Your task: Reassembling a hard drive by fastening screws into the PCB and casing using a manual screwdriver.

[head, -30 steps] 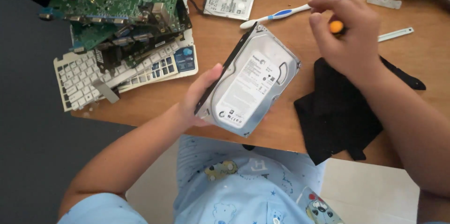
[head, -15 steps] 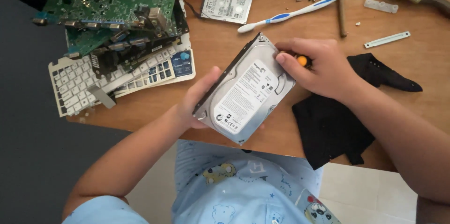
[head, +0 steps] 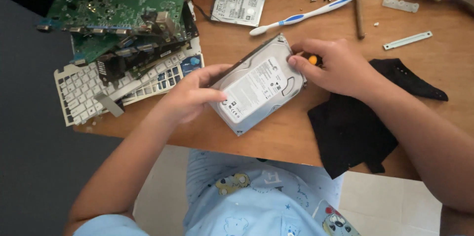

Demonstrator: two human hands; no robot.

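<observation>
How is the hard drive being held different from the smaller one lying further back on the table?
The held drive is larger and thicker; the small drive is slimmer. The held drive is tilted, gripped by the left hand and touched by the right hand; the small drive lies flat, untouched. A black cable sits at the small drive's edge; none shows on the held drive. Both are silver, rectangular, with pale labels facing up.

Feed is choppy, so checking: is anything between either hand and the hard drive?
Nothing visible. The left hand grips the hard drive at its left edge, and the right hand touches its upper right corner, with an orange-tipped tool in that hand.
</observation>
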